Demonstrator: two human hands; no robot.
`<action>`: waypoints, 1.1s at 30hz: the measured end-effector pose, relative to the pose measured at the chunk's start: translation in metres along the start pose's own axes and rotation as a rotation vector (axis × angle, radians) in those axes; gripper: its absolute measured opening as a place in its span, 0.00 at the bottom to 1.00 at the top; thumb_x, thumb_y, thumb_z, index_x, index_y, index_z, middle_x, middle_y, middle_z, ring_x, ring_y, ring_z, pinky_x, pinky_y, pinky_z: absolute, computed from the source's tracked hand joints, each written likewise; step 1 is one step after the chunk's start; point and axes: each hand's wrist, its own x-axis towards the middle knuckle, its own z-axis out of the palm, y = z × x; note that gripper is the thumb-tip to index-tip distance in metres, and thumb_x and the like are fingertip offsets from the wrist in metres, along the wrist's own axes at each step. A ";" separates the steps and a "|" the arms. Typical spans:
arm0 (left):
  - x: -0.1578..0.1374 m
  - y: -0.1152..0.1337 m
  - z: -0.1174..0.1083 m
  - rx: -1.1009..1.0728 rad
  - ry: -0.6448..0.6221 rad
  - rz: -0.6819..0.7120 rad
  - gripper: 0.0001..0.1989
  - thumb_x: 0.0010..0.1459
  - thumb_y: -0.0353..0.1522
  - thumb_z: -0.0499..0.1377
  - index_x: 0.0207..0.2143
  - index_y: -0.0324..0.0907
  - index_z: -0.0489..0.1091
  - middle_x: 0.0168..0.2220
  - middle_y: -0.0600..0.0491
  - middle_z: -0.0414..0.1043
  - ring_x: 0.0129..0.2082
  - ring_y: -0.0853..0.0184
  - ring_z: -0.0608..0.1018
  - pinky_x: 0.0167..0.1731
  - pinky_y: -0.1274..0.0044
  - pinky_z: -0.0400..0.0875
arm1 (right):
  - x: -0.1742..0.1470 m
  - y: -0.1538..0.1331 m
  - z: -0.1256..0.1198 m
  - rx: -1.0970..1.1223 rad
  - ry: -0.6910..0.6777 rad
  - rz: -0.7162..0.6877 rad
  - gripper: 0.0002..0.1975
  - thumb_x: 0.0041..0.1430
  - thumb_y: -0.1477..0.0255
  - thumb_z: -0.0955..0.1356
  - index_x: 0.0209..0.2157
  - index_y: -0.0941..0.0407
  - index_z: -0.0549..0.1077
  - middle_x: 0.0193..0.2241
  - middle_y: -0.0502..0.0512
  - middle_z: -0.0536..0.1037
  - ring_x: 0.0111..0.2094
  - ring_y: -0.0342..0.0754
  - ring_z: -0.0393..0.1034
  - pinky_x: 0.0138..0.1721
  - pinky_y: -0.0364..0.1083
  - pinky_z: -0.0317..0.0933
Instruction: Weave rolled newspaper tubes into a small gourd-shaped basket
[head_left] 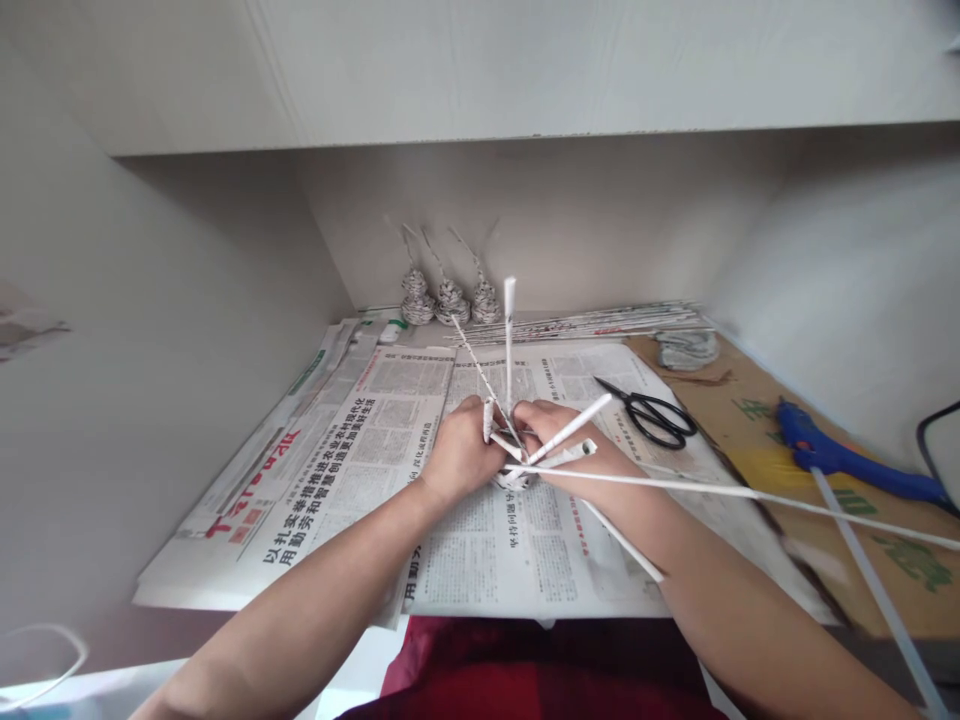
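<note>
Between my hands, just above the newspaper, is a small round weave of rolled paper [514, 482] with several white paper tubes sticking out of it. My left hand [469, 445] is closed on the weave's left side, and its fingertips are partly hidden. On the far right side my right hand [559, 430] grips the weave, its fingers curled behind the tubes. One tube [510, 340] stands nearly upright. A long thin paper strip [705, 487] runs from the weave across my right forearm to the right edge.
Newspaper sheets [360, 450] cover the table. Black scissors [652, 415] lie right of my hands. A blue glue gun [847, 460] rests on brown cardboard [712, 430]. Toward the back wall are a bundle of paper tubes [592, 324] and three woven gourd shapes [451, 300]. A shelf panel [480, 75] overhangs.
</note>
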 end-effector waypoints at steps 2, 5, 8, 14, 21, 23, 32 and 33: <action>0.000 0.001 -0.001 0.008 -0.004 0.004 0.06 0.46 0.22 0.55 0.25 0.41 0.67 0.26 0.54 0.63 0.25 0.70 0.68 0.28 0.79 0.62 | 0.000 0.002 0.001 0.103 0.013 -0.016 0.10 0.51 0.77 0.64 0.36 0.54 0.72 0.31 0.51 0.72 0.31 0.44 0.66 0.33 0.43 0.57; -0.001 0.000 -0.002 0.039 0.022 0.021 0.07 0.45 0.22 0.55 0.26 0.41 0.66 0.26 0.55 0.62 0.25 0.70 0.67 0.26 0.79 0.61 | -0.001 0.005 0.001 0.213 0.041 -0.021 0.08 0.50 0.78 0.64 0.32 0.55 0.72 0.30 0.51 0.72 0.30 0.43 0.66 0.31 0.42 0.57; 0.000 -0.003 -0.002 0.019 0.015 0.046 0.06 0.45 0.22 0.55 0.25 0.41 0.66 0.26 0.55 0.63 0.24 0.70 0.67 0.25 0.79 0.60 | -0.001 0.005 0.002 0.322 0.057 0.013 0.04 0.47 0.74 0.69 0.28 0.56 0.70 0.27 0.49 0.72 0.28 0.44 0.66 0.27 0.42 0.56; 0.002 -0.007 -0.001 -0.109 -0.038 0.089 0.07 0.48 0.22 0.57 0.27 0.41 0.70 0.31 0.54 0.69 0.30 0.70 0.72 0.31 0.80 0.65 | 0.000 0.004 0.007 0.362 0.104 0.079 0.06 0.43 0.73 0.70 0.26 0.56 0.70 0.25 0.48 0.72 0.27 0.44 0.66 0.26 0.41 0.55; 0.001 -0.004 0.001 -0.056 -0.010 0.030 0.06 0.49 0.23 0.56 0.25 0.41 0.68 0.26 0.55 0.68 0.27 0.70 0.71 0.28 0.80 0.62 | -0.003 0.004 0.008 0.324 0.103 0.099 0.05 0.45 0.74 0.69 0.23 0.56 0.66 0.23 0.48 0.72 0.25 0.43 0.65 0.24 0.40 0.55; 0.000 -0.003 0.002 -0.044 -0.006 0.027 0.06 0.49 0.23 0.55 0.25 0.41 0.67 0.26 0.55 0.67 0.26 0.71 0.70 0.27 0.80 0.61 | -0.005 0.004 0.007 0.348 0.087 0.110 0.06 0.44 0.73 0.69 0.24 0.55 0.66 0.22 0.48 0.71 0.24 0.42 0.65 0.22 0.40 0.54; 0.005 -0.009 -0.002 -0.088 -0.097 0.088 0.03 0.49 0.25 0.58 0.27 0.41 0.71 0.27 0.55 0.68 0.28 0.71 0.71 0.29 0.80 0.63 | -0.001 0.006 0.009 0.298 0.090 0.172 0.07 0.43 0.72 0.70 0.24 0.55 0.67 0.22 0.46 0.72 0.24 0.42 0.65 0.22 0.39 0.54; 0.005 -0.009 -0.002 -0.083 -0.094 0.092 0.03 0.49 0.26 0.58 0.27 0.40 0.71 0.27 0.55 0.68 0.28 0.70 0.71 0.30 0.80 0.64 | -0.001 0.005 0.009 0.296 0.078 0.182 0.07 0.43 0.72 0.70 0.24 0.55 0.67 0.23 0.46 0.72 0.24 0.42 0.65 0.22 0.39 0.54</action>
